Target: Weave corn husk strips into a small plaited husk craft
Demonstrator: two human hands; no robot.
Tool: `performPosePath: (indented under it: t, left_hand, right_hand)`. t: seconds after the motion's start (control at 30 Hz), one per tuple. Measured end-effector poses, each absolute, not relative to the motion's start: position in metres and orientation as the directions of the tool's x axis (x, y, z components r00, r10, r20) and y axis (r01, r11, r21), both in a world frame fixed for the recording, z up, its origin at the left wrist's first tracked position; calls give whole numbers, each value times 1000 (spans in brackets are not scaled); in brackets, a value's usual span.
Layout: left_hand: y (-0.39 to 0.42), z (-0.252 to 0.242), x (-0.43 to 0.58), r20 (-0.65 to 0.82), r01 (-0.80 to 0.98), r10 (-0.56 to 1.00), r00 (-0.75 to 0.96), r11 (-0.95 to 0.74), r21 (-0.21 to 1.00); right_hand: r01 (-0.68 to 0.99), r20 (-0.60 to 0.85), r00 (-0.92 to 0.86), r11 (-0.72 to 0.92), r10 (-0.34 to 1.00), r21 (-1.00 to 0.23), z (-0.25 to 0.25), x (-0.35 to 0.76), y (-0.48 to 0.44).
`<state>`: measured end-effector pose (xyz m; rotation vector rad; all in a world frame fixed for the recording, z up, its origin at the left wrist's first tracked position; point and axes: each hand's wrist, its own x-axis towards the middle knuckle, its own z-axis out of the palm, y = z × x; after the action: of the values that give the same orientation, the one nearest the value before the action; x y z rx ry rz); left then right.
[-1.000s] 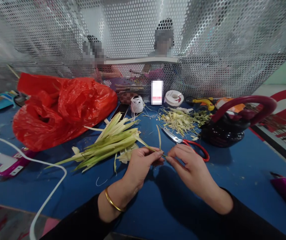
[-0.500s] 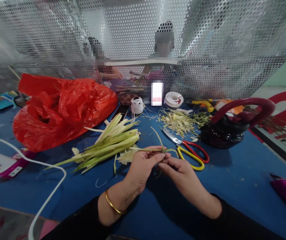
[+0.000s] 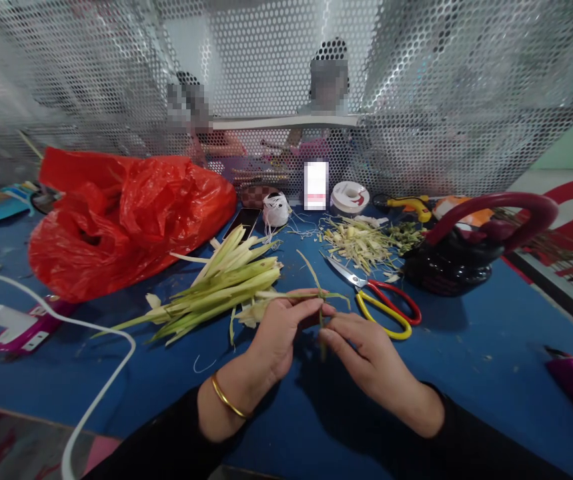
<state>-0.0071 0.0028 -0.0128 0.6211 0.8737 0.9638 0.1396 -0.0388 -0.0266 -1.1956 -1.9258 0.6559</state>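
Observation:
My left hand [image 3: 282,330] and my right hand [image 3: 361,347] meet over the blue table [image 3: 466,347], both pinching thin green leaf strips [image 3: 316,283] that cross between the fingertips. A gold bangle sits on my left wrist. Just left of my hands lies a pile of long pale-green leaf blades [image 3: 221,283]. Scissors with red and yellow handles [image 3: 381,303] lie open-handled on the table right behind my right hand, not touched.
A crumpled red plastic bag [image 3: 126,217] fills the left. Leaf trimmings [image 3: 361,240], a dark woven basket with a maroon handle [image 3: 461,250], thread spool [image 3: 275,209], phone [image 3: 242,222], tape roll [image 3: 349,197] stand behind. A white cable [image 3: 91,330] and pink device lie left. Two people sit beyond a perforated screen.
My right hand slid left and nearer, uncovering the scissors' handles. The strips shifted between my fingers from one upright piece into a crossed arrangement.

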Motion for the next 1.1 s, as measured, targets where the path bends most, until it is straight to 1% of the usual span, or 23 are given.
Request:
performPosePath:
  t: [0.03,0.1,0.2,0.23,0.3,0.37,0.43,0.5,0.57,0.63,0.77,0.87,0.9,0.97,1.03,1.1]
  left_hand:
    - [5,-12,-9,-379,-465,877,297,479,744]
    - [8,-10,-12,-425,-507,843,331,538,673]
    - [11,-10,-14,-447,-535,763,467,646,544]
    - [11,-10,-14,-443,-535,739,507,673,510]
    - [10,-12,-14,-432,-529,717,548,696,485]
    - [9,-13,-13,-428,-515,705,566,707,484]
    - [8,-14,-13,-425,-500,693,583,718,484]
    - [7,-14,-14,-424,-477,661,619,745,465]
    - [7,-14,-14,-429,-456,632,646,769,448]
    - [6,-14,-13,-441,-441,644,626,758,480]
    - [4,-15,-8,-455,-408,727,513,674,616]
    - [3,-14,-7,-414,-377,786,459,594,711]
    - [3,-14,-7,-395,-356,807,440,560,748]
    - [3,-13,-8,-363,-313,846,390,493,812]
    - [3,-11,-8,-324,-282,880,347,427,859]
    - [3,-10,-7,-279,-263,903,328,371,891]
  right_hand:
    - [548,339,-254,423,906,-721,-26,141,-39]
    - [617,344,-158,364,926,-697,-25,144,-38]
    - [620,379,1,297,926,-726,-27,148,-32]
    - [590,392,30,300,919,-749,-27,149,-31]
    - [494,375,50,303,926,-815,-27,149,-28]
    - [373,293,36,260,955,-891,-25,148,-27]
    - [282,206,17,193,978,-940,-22,146,-27]
    - [245,157,25,146,987,-958,-20,145,-27]
    - [246,137,26,127,990,-961,-18,144,-28]
    - [272,140,-4,136,990,-953,-19,144,-29]
    - [390,210,-18,200,978,-899,-23,144,-31]
    - [405,185,-17,176,983,-897,-24,145,-30]
    - [376,166,-20,161,986,-912,-24,145,-29]
    - [260,141,-17,140,990,-955,-22,145,-27]
    - [92,118,7,117,993,-989,-21,145,-26]
    - [-68,69,31,71,997,-995,-20,144,-26]
